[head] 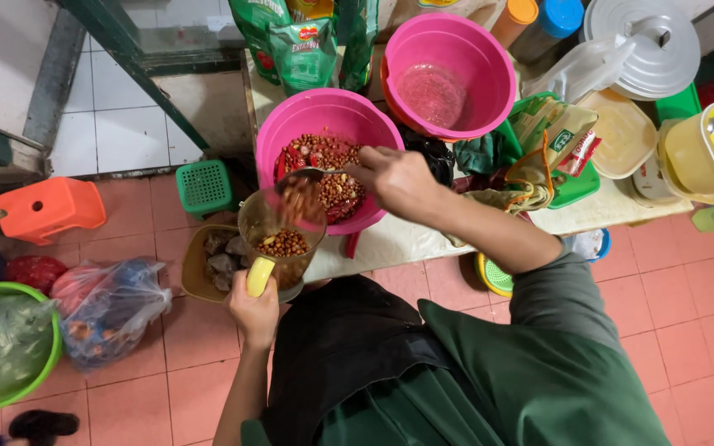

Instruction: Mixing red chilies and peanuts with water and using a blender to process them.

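Observation:
My left hand (254,307) grips the yellow handle of a clear blender jug (281,239) partly filled with brown peanuts and chilli, held just off the table's edge. My right hand (394,177) holds a metal spoon (303,186) loaded with the same mix, its bowl over the jug's mouth. Behind the spoon stands a pink basin (328,111) holding peanuts and red chillies.
A second, wet pink basin (489,78) stands further back, with green snack bags (303,45), a metal lid (646,41) and yellow containers (708,149) around. On the tiled floor are an orange stool (47,206), a green basin (10,347), plastic bags (109,306) and a brown bowl (196,264).

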